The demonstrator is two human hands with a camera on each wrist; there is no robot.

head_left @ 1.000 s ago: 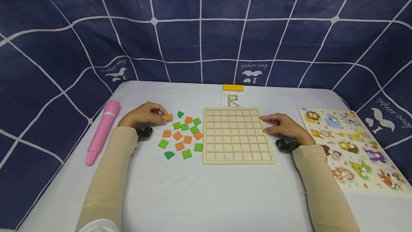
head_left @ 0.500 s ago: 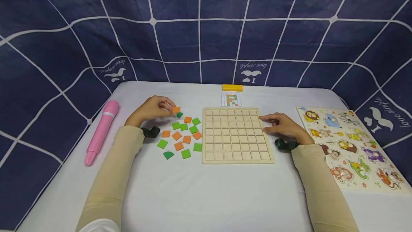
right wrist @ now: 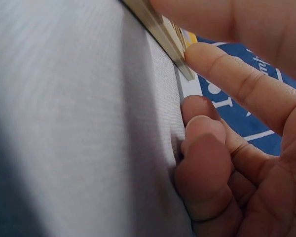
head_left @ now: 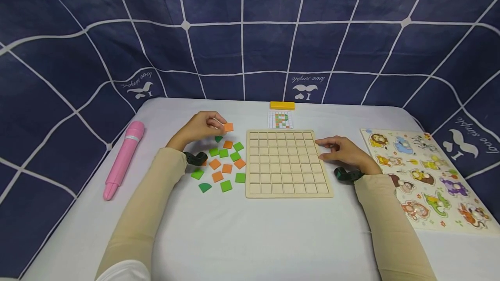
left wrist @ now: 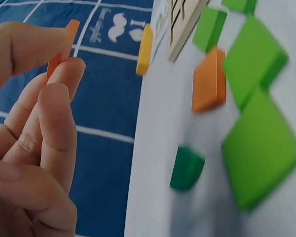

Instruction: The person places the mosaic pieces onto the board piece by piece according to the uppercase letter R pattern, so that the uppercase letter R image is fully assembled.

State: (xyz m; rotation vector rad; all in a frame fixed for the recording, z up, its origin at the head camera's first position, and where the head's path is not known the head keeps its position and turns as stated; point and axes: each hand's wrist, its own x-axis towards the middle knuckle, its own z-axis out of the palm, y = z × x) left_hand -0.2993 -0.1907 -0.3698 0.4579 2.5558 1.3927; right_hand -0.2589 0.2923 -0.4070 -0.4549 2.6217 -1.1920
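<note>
Tile of orange sits pinched in the left hand's grip, thumb against fingers, raised off the white surface just beyond the loose green and orange pieces. The step in hand looks like carrying this tile towards the gridded wooden board; the next move seems to call for bringing it over a cell, perhaps chosen from the patterned card behind the board, then lowering it flat. The right hand grasps nothing: thumb and forefinger extend to the board's right edge, probably steadying it. Further out lie a yellow block, a pink wand-like object and an animal puzzle. Compared with half a second ago, the left hand and tile are further right, nearer the card; the right hand is unmoved.
</note>
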